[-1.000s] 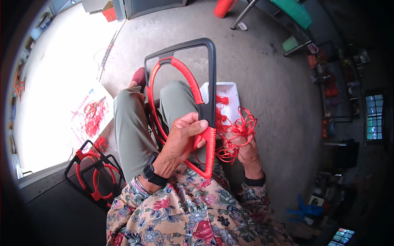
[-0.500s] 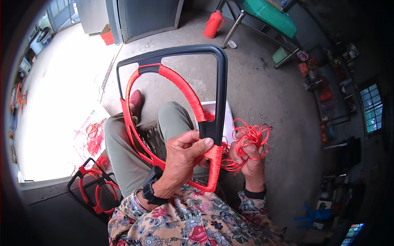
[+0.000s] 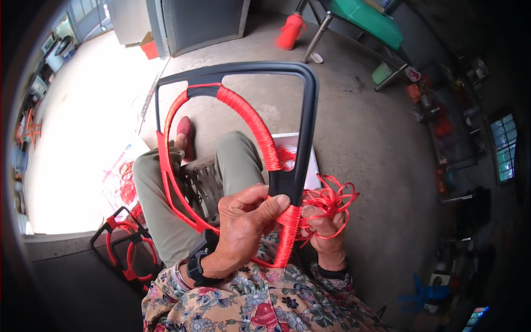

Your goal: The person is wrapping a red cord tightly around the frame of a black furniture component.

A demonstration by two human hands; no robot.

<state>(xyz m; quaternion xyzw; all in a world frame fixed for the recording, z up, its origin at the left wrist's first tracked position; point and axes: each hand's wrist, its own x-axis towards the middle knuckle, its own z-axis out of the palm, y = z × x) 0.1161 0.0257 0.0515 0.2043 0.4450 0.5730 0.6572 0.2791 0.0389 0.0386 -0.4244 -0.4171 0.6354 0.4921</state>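
Note:
A black frame (image 3: 311,119) with an inner ring stands upright before me, much of it bound in red cord (image 3: 251,122). My left hand (image 3: 241,227) pinches it at the right side, thumb pressed where the tight red winding meets a bare black joint. Close by on the right, my right hand (image 3: 326,235) is closed round a loose, looping bundle of red cord (image 3: 332,202). Some of its fingers are hidden behind the loops. The cord bundle lies right beside the wound corner of the frame.
Beyond my knees a white box (image 3: 311,157) holds more red cord. Similar red-wrapped frames (image 3: 130,243) lean at the lower left, near a pile of red cord (image 3: 127,185). A red thermos (image 3: 290,32) and a green-topped table (image 3: 370,22) stand farther off. A blue stool (image 3: 423,292) is lower right.
My right hand with the cord bundle has moved a little left and down, nearer the frame. The frame has shifted and turned slightly; my left hand keeps its grip.

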